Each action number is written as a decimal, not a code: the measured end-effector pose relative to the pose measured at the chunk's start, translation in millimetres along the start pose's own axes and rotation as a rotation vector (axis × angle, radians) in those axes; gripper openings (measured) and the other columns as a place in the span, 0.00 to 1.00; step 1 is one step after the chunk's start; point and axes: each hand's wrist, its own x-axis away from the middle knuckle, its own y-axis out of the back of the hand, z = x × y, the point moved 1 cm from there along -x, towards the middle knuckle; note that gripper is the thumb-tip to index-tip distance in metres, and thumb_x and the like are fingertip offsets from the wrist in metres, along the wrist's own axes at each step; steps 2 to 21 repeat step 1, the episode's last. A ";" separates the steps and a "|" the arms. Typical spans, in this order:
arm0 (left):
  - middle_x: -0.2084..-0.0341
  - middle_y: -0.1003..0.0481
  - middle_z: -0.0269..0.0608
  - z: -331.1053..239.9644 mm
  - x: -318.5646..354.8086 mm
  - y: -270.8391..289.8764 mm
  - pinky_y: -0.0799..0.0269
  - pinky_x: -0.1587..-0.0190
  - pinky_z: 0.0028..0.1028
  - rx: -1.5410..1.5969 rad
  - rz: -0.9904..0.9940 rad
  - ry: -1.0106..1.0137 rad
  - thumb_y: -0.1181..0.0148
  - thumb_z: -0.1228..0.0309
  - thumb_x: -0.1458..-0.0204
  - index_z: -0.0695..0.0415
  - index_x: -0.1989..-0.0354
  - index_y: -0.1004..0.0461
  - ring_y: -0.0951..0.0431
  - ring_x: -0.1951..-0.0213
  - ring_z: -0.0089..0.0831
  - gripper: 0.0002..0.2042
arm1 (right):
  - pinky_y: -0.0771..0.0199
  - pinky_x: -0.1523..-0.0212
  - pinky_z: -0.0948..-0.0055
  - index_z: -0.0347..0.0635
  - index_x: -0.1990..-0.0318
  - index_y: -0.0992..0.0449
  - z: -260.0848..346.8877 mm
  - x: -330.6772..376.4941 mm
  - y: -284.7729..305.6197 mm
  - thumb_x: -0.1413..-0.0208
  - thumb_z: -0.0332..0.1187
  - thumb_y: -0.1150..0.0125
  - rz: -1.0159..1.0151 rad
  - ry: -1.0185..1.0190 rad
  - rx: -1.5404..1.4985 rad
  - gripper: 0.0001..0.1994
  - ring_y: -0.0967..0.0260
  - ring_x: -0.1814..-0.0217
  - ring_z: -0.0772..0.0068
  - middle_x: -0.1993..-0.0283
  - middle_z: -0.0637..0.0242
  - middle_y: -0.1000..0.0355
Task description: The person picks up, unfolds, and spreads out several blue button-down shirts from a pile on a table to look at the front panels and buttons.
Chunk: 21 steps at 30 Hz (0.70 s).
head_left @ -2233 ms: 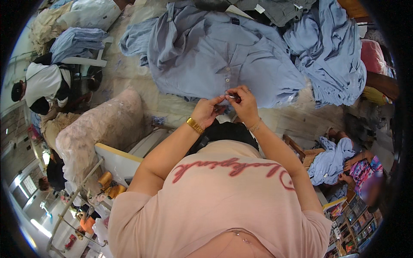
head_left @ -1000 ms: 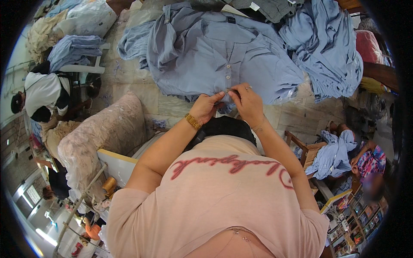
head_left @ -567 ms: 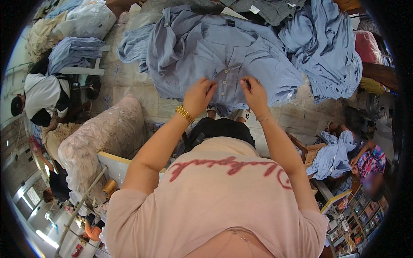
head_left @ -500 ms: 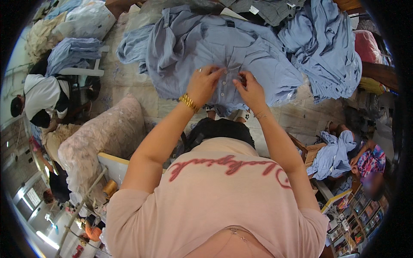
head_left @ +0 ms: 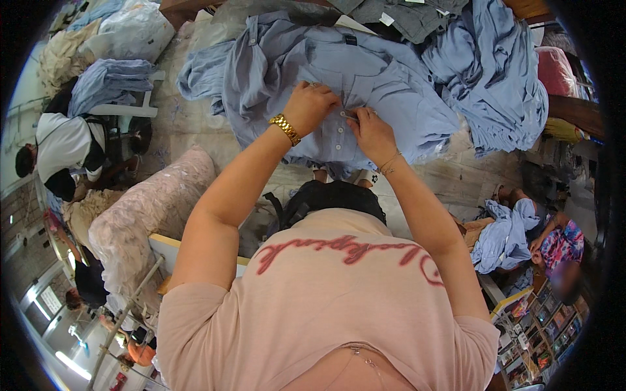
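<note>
**Both hands pinched on the button strip of a blue shirt**

Left hand [head_left: 314, 106] curled down onto the front of a pale blue shirt [head_left: 365, 91], fingers bunched and gripping the fabric at the button strip. Gold watch bracelet [head_left: 285, 129] around that wrist. Right hand [head_left: 369, 133] just beside it, nearly touching, fingertips pinched on the same strip a little lower, where a row of small white buttons [head_left: 338, 130] runs down toward the hem. Thin bracelet [head_left: 387, 164] on the right wrist. Whether a button sits between the fingertips: cannot tell, too small.

Shirt spread flat, collar away from the body, on a worn pale worktable [head_left: 189, 124], lower edge hanging over the near side. Further blue garments heaped [head_left: 495, 78] to the right of it, touching its sleeve; grey cloth [head_left: 404, 16] folded at the far edge. Another blue bundle [head_left: 107, 81] on a white stool at far left, well apart.

Below the arms, a pink top with red script [head_left: 326, 293] filling the lower frame, a black bag [head_left: 332, 199] just beyond it. Pinkish lacy fabric [head_left: 143, 221] draped at the left. One person in white and black [head_left: 65, 153] seated at far left; another in a patterned top [head_left: 561, 244] at lower right, holding blue cloth [head_left: 505, 238].
</note>
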 end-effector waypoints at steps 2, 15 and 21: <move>0.70 0.29 0.34 -0.4 -0.5 -0.8 0.41 0.53 0.33 -0.027 0.092 0.026 0.46 0.71 0.58 0.51 0.68 0.28 0.30 0.61 0.32 0.07 | 0.33 0.67 0.65 0.42 0.63 0.34 1.2 -0.7 1.2 0.49 0.37 0.50 0.025 -0.019 0.015 0.10 0.34 0.64 0.56 0.64 0.59 0.34; 0.70 0.29 0.34 -0.4 -0.5 -0.8 0.41 0.53 0.33 -0.027 0.092 0.026 0.46 0.71 0.58 0.51 0.68 0.28 0.30 0.61 0.32 0.07 | 0.33 0.67 0.65 0.42 0.63 0.34 1.2 -0.7 1.2 0.49 0.37 0.50 0.025 -0.019 0.015 0.10 0.34 0.64 0.56 0.64 0.59 0.34; 0.70 0.29 0.34 -0.4 -0.5 -0.8 0.41 0.53 0.33 -0.027 0.092 0.026 0.46 0.71 0.58 0.51 0.68 0.28 0.30 0.61 0.32 0.07 | 0.33 0.67 0.65 0.42 0.63 0.34 1.2 -0.7 1.2 0.49 0.37 0.50 0.025 -0.019 0.015 0.10 0.34 0.64 0.56 0.64 0.59 0.34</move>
